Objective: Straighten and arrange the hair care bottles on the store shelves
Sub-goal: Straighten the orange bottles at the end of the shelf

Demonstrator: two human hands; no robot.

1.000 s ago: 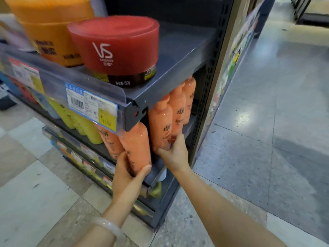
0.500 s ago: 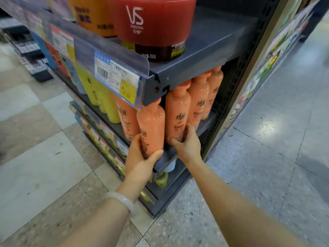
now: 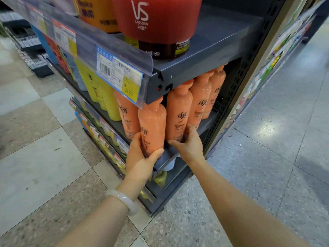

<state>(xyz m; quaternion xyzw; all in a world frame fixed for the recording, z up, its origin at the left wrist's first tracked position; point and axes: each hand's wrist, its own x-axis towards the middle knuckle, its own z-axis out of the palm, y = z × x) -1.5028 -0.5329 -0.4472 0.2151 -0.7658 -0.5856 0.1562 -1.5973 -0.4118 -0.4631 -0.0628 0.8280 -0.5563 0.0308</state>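
1. A shop aisle with a speckled tile floor (image 3: 267, 166); a dark grey shelf unit (image 3: 222, 56) stands at its end corner, seen from above.
2. On the top shelf sit a red VS tub (image 3: 156, 20) and, just left of it, an orange tub (image 3: 96, 13). A clear strip along that shelf's front edge carries a price tag (image 3: 119, 75) reading 31.50.
3. On the shelf below, a row of orange bottles (image 3: 203, 97) runs from the front edge towards the back, all upright and pressed close together.
4. The left hand (image 3: 140, 157) wraps the base of the front bottle (image 3: 151, 125), thumb on its right side and fingers round its left. This bottle stands at the shelf's front corner, its cap tucked under the upper shelf's edge.
5. The right hand (image 3: 188, 145) holds the foot of the second bottle (image 3: 178, 114), thumb stretched left across its base and fingers curled round its right side, touching the next bottle in the row.
6. A pale bangle (image 3: 122, 200) circles the left wrist.
7. Another orange bottle stands left of the front one, then yellow bottles (image 3: 105, 97), with blue and red packs further along, blurred.
8. Lower shelves carry more tags; their goods are mostly hidden.
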